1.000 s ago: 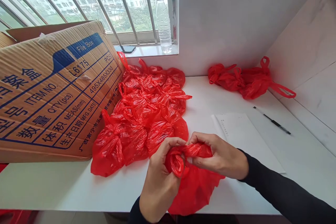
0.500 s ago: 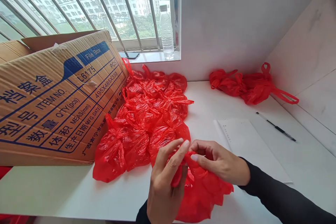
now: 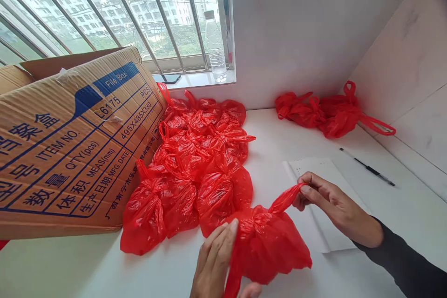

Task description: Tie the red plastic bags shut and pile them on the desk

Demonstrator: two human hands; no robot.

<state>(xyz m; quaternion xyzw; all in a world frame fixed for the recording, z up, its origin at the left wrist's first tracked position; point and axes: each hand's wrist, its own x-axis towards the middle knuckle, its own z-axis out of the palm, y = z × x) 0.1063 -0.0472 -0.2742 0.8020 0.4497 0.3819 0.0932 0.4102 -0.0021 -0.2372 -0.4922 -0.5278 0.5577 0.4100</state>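
Note:
A red plastic bag [image 3: 268, 247], knotted at its top, lies on the white table in front of me. My right hand [image 3: 324, 200] pinches the end of one of its handles and holds it stretched up to the right. At the bag's left side is my left hand [image 3: 216, 260], fingers straight and thumb apart, its fingertips touching the red plastic. The bag's other handle [image 3: 233, 274] hangs down beside that palm. Just beyond, several knotted red bags [image 3: 225, 186] sit packed together. What the bags contain is hidden.
A large cardboard box [image 3: 80, 149] stands tilted at the left. More red bags [image 3: 324, 111] lie by the back wall. White paper [image 3: 335, 223] and a black pen [image 3: 370, 167] are on the right. A water bottle [image 3: 215, 51] and a phone [image 3: 166, 78] rest on the windowsill.
My hands were close together at the bag's knot. My right hand has pulled a handle out to the right, while my left hand has lowered and its fingers have straightened.

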